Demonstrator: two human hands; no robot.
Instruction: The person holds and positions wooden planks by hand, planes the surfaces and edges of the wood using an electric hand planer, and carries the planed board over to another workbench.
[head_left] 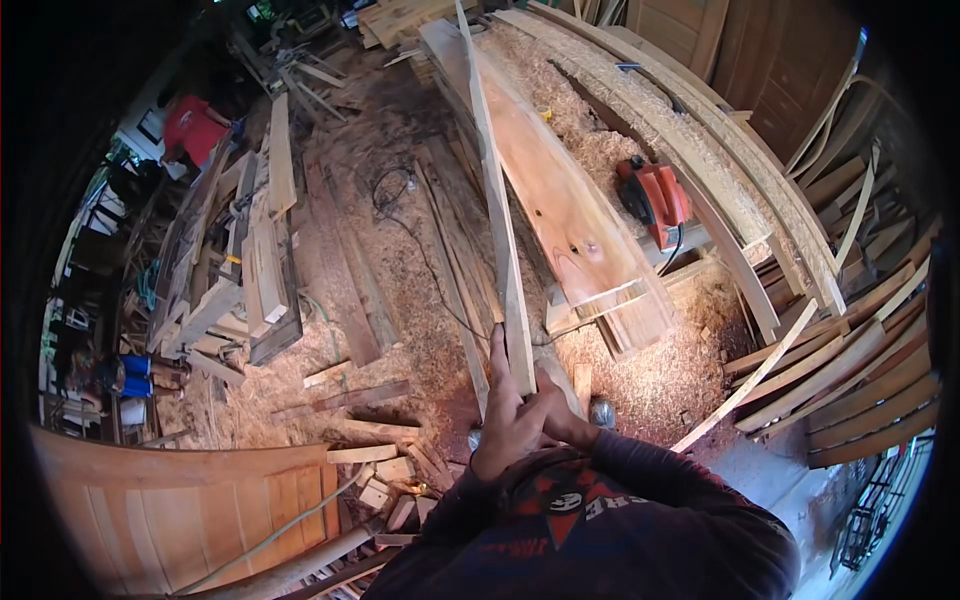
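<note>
While the left hand (510, 425) curls around the near end of a long narrow board (505, 270), its index finger stretches up along the board's left edge. Beside it, the right hand (565, 412) is bent in close at the same end, its fingers mostly hidden, so I cannot tell how tightly it is closed. Just right of the narrow board lies a wide plank (575, 235), with a knot and a small dark hole in its face. Beyond the plank sits a red power planer (662, 205), and past that long boards (690, 140) strewn with shavings run toward the far end. A dark cord (428, 262) loops over the floor to the left of the narrow board, among more boards lying flat. Wood shavings (680, 345) cover much of the floor. Nearer on the left, wood scraps (375, 492) lie beside a wooden panel (190, 500), and farther off a person in a red shirt (195, 128) is by a stack of lumber (262, 250). From the two hands, the narrow board reaches forward and away, its far part crossing in front of the wide plank's far end.
</note>
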